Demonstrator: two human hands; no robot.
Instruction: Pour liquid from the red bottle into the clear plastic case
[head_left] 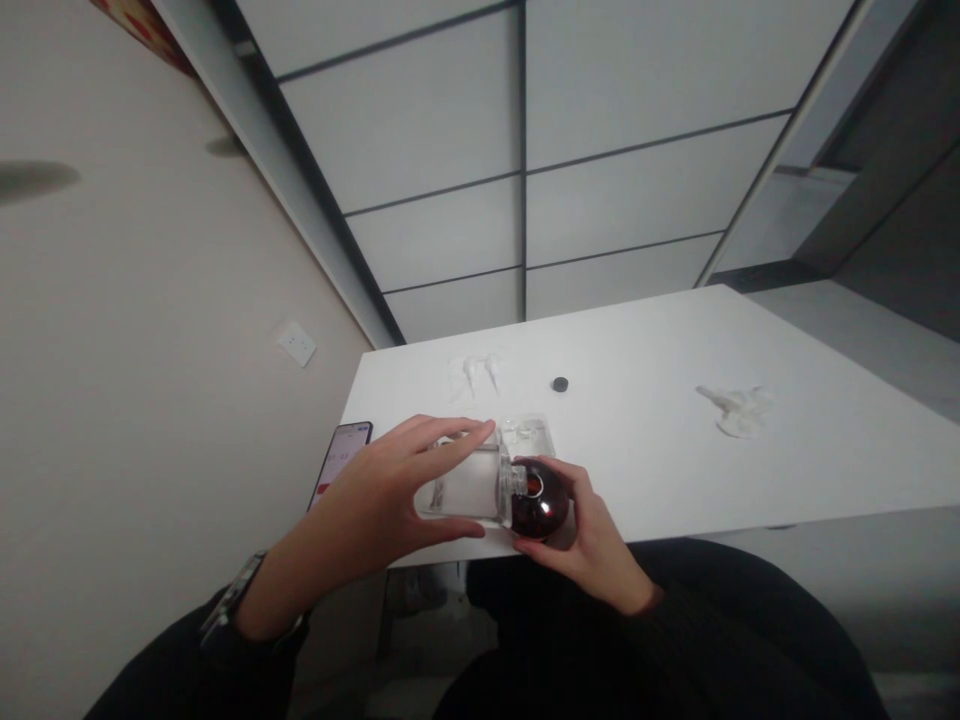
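My left hand (401, 485) is wrapped round a clear square glass bottle (469, 483), which is tipped on its side with its threaded neck pointing right. That neck meets the mouth of a dark red-brown round bottle (541, 505). The fingers of my right hand (589, 535) close round the dark bottle from the right and below. Liquid appears to be inside the clear bottle, though its level is hard to make out. Just behind the bottles lies a clear, flat, square-edged piece (529, 435), partly covered by them.
A phone (341, 455) lies at the table's left edge. Farther back on the white table (630, 430) are two small white pointed pieces (480, 372) and a dark round cap (559, 384). A crumpled white tissue (735, 408) rests to the right. Wall and cabinet doors border the table.
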